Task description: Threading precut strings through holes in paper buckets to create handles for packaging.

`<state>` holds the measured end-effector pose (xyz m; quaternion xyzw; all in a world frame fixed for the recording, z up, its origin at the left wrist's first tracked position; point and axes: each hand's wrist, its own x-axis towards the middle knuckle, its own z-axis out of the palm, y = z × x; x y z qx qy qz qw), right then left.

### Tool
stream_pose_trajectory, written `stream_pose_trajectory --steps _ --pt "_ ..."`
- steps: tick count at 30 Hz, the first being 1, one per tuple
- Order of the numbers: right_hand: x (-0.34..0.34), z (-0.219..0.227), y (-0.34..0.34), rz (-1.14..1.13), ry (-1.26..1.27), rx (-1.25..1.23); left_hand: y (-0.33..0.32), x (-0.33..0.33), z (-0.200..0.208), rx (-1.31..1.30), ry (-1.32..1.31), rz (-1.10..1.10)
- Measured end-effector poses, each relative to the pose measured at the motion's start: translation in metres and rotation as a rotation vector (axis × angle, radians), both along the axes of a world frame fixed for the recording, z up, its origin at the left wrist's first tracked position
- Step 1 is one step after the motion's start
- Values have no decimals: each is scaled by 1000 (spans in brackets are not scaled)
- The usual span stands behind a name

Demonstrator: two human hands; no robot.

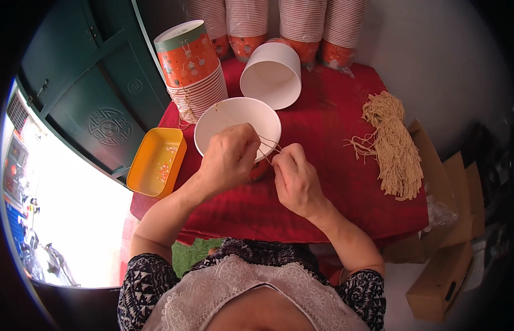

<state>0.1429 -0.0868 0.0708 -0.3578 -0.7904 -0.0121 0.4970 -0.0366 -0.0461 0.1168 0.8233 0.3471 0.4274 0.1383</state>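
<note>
An upright paper bucket (215, 118), white inside with an orange print outside, stands on the red-covered table in front of me. A thin beige string (269, 144) runs over the right side of its rim, between my two hands. My left hand (230, 153) is closed on one part of the string above the bucket's opening. At the rim's right edge, my right hand (297, 179) pinches another part with its fingers pressed together. A small bit of string also shows at the far left of the rim. My fingers hide where the string meets the near wall.
At the back left is a stack of nested paper buckets (197, 88). Another white bucket (268, 83) lies tipped on its side. A yellow box (145, 165) holds small pale and red bits. A bundle of beige strings (399, 149) lies right; cardboard boxes (439, 281) stand below.
</note>
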Motion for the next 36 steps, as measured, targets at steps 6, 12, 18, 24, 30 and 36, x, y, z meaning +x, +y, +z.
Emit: stream_pose_trajectory --steps 6,12,18,24,30,36 --pt "3 -2 9 36 -65 21 -1 0 -2 106 118 97" --pt "7 0 11 88 20 17 -13 -5 -5 135 214 177" --pt "9 3 9 72 63 -15 -15 -9 0 -76 159 116" --pt "4 9 5 77 98 -106 -14 -7 19 -307 155 44" --pt "1 -2 10 -29 34 -81 -4 -2 23 -403 191 35" --pt "2 0 8 -40 53 36 5 -2 9 -250 118 46"
